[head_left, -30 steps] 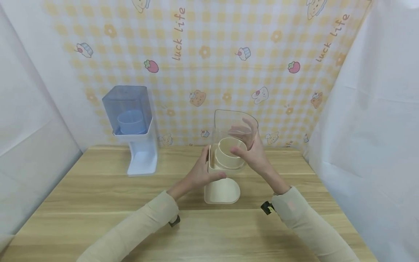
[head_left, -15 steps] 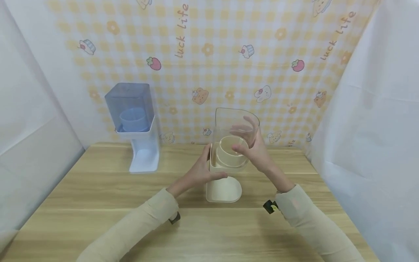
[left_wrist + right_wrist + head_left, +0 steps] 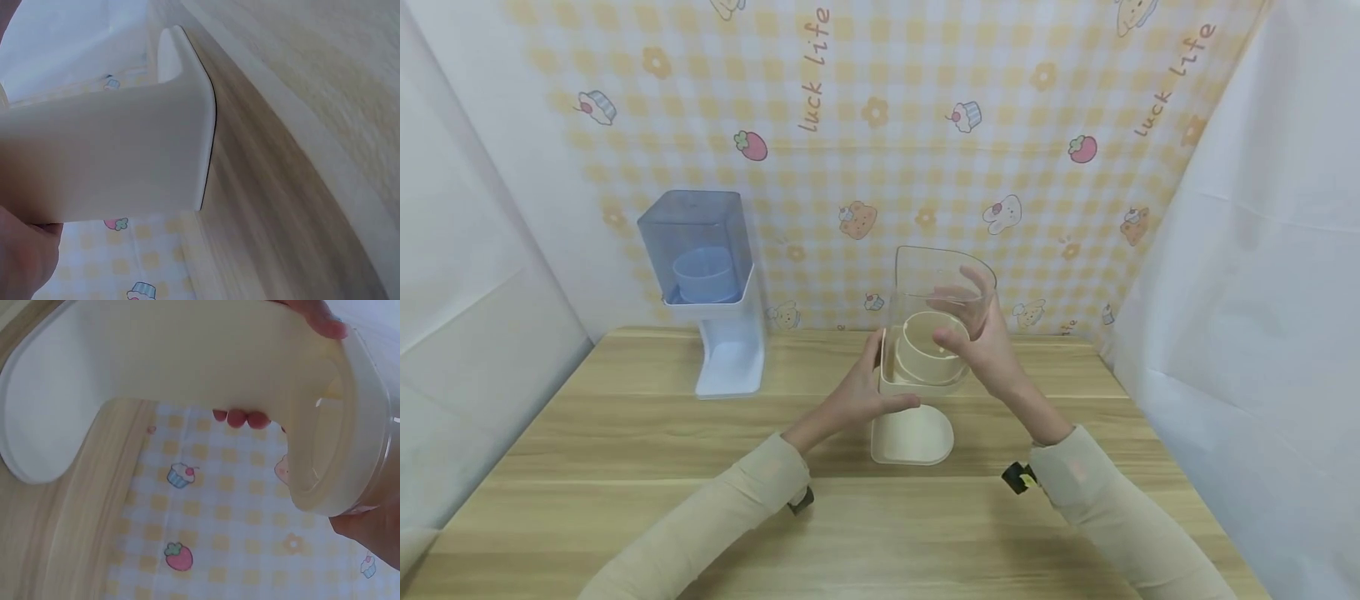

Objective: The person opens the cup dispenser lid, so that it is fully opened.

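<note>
A cream dispenser stand (image 3: 913, 437) with a clear container (image 3: 917, 279) on top stands upright on the table. My left hand (image 3: 853, 396) grips the stand's upper part from the left, thumb across the front below the shelf. Its fingertips (image 3: 236, 419) show past the stand's far edge in the right wrist view. My right hand (image 3: 992, 350) holds the clear container from the right, thumb in front and fingers spread behind, seen through the wall. Inside the container sits a round cream cup-like ring (image 3: 931, 354). From below, a round opening (image 3: 325, 431) shows under the shelf.
A second dispenser, with a blue tinted container (image 3: 700, 221) on a white stand (image 3: 730, 367), stands at the back left of the wooden table (image 3: 880, 533). A checked cloth (image 3: 910, 167) hangs behind, with white sheets at both sides.
The head view has shifted slightly. Both hands keep the same hold on the dispenser, which stays where it was.
</note>
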`<state>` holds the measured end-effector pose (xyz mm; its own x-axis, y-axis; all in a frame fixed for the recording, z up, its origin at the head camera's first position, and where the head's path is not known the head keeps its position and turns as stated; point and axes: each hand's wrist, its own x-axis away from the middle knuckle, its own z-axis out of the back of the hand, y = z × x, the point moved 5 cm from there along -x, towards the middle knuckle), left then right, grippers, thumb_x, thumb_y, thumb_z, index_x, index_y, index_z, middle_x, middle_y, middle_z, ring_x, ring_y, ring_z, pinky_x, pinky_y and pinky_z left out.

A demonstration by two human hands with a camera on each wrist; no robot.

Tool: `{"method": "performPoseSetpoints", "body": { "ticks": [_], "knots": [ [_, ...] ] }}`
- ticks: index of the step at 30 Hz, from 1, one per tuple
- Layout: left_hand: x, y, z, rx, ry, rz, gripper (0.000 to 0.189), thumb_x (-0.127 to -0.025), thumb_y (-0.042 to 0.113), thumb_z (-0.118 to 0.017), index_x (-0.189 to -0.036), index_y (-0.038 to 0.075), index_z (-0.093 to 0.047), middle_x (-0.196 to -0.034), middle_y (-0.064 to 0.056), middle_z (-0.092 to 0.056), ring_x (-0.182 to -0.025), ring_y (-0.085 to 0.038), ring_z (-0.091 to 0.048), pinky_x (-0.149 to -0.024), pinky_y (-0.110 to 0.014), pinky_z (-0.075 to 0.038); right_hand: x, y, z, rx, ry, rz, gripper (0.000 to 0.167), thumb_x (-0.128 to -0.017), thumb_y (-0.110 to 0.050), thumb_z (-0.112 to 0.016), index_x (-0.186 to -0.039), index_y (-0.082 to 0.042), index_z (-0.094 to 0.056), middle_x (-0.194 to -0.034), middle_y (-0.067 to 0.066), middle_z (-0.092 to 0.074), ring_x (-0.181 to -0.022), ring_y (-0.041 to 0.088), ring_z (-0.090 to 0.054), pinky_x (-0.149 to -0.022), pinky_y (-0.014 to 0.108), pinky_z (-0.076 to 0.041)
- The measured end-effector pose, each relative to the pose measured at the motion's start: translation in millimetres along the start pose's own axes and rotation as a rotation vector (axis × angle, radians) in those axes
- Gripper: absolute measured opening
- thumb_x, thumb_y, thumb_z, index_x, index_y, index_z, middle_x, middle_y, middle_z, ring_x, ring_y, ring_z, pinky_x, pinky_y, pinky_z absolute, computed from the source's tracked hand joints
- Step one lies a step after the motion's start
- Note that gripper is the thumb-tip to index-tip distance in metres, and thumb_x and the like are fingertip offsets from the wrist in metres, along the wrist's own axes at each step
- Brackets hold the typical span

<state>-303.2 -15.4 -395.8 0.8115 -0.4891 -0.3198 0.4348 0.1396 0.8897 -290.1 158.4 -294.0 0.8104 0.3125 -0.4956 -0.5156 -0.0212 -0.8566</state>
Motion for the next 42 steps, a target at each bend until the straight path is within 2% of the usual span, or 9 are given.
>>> {"method": "performPoseSetpoints", "body": {
  "ticks": [3,8,12,19,24,28,35,39,42],
  "knots": [
    [-1.5,0.7,0.8,-0.007,-0.029,-0.003,0.108,-0.076,0.043,-0.086,-0.154,0.029,-0.011,-0.152,0.001,-0.037,-0.143,-0.025,-0.037,-0.115,-0.061,-0.031,-0.5,-1,1,0.015,-0.013,0.010,0.105,-0.076,-0.060,-0.079,-0.152,-0.024,-0.015,-0.144,0.008,-0.044,-0.138,0.041,-0.043,-0.111,0.064,-0.035],
    [1.3,0.9,6.4,-0.011,-0.038,0.013,0.112,-0.075,0.047,-0.085,-0.155,0.026,-0.009,-0.149,0.000,-0.038,-0.139,-0.026,-0.041,-0.112,-0.059,-0.037,-5.0,-2,-4,0.011,-0.064,0.029,0.098,-0.078,-0.055,-0.079,-0.149,-0.029,-0.017,-0.143,0.012,-0.042,-0.136,0.047,-0.042,-0.109,0.050,-0.043],
    [2.4,1.7,10.3,-0.036,-0.029,0.021,0.111,-0.076,0.044,-0.086,-0.155,0.027,-0.010,-0.149,0.000,-0.040,-0.137,-0.027,-0.044,-0.110,-0.059,-0.040,-8.2,-3,-6,0.002,-0.087,0.036,0.096,-0.079,-0.052,-0.080,-0.148,-0.030,-0.016,-0.143,0.013,-0.041,-0.136,0.049,-0.041,-0.112,0.054,-0.038],
    [-3.0,3.9,9.1,-0.053,-0.012,-0.009,0.107,-0.075,0.043,-0.086,-0.154,0.028,-0.015,-0.147,0.002,-0.042,-0.136,-0.025,-0.045,-0.110,-0.056,-0.041,-10.6,-7,-1,0.024,-0.102,0.022,0.095,-0.081,-0.044,-0.082,-0.148,-0.030,-0.015,-0.144,0.011,-0.042,-0.134,0.034,-0.049,-0.112,0.055,-0.039],
    [-0.4,0.5,1.4,-0.049,-0.007,0.020,0.103,-0.073,0.043,-0.087,-0.150,0.031,-0.019,-0.142,0.005,-0.046,-0.132,-0.023,-0.048,-0.107,-0.054,-0.044,-4.1,-8,2,0.045,-0.134,-0.009,0.093,-0.086,-0.031,-0.080,-0.150,-0.029,-0.012,-0.145,0.014,-0.042,-0.136,0.038,-0.046,-0.114,0.060,-0.034],
    [4.5,-1.1,-5.7,-0.039,-0.016,0.030,0.102,-0.074,0.041,-0.087,-0.150,0.031,-0.019,-0.143,0.006,-0.046,-0.135,-0.023,-0.046,-0.109,-0.056,-0.041,2.7,-6,4,0.061,-0.128,-0.021,0.093,-0.086,-0.027,-0.080,-0.150,-0.028,-0.012,-0.144,0.017,-0.044,-0.135,0.039,-0.047,-0.115,0.061,-0.032],
    [8.7,-1.4,-6.5,-0.007,-0.016,0.041,0.109,-0.076,0.039,-0.086,-0.155,0.028,-0.011,-0.150,0.001,-0.040,-0.138,-0.027,-0.042,-0.110,-0.060,-0.039,6.3,-1,1,0.049,-0.077,0.018,0.094,-0.084,-0.035,-0.081,-0.150,-0.025,-0.014,-0.144,0.014,-0.044,-0.137,0.044,-0.041,-0.118,0.062,-0.025],
    [6.5,-1.8,-3.1,0.023,0.000,0.027,0.110,-0.078,0.035,-0.085,-0.156,0.028,-0.008,-0.149,0.001,-0.039,-0.137,-0.024,-0.042,-0.111,-0.056,-0.039,1.1,0,-1,0.036,-0.050,0.049,0.098,-0.081,-0.046,-0.081,-0.151,-0.024,-0.016,-0.149,0.013,-0.041,-0.140,0.047,-0.037,-0.119,0.061,-0.024],
    [3.6,-1.7,-2.3,0.032,0.006,0.019,0.108,-0.078,0.033,-0.085,-0.156,0.030,-0.009,-0.147,0.002,-0.041,-0.135,-0.021,-0.044,-0.112,-0.051,-0.040,-2.2,-1,-1,0.024,-0.045,0.067,0.100,-0.079,-0.050,-0.081,-0.151,-0.023,-0.017,-0.149,0.017,-0.041,-0.136,0.047,-0.042,-0.118,0.062,-0.025]
  ]
}}
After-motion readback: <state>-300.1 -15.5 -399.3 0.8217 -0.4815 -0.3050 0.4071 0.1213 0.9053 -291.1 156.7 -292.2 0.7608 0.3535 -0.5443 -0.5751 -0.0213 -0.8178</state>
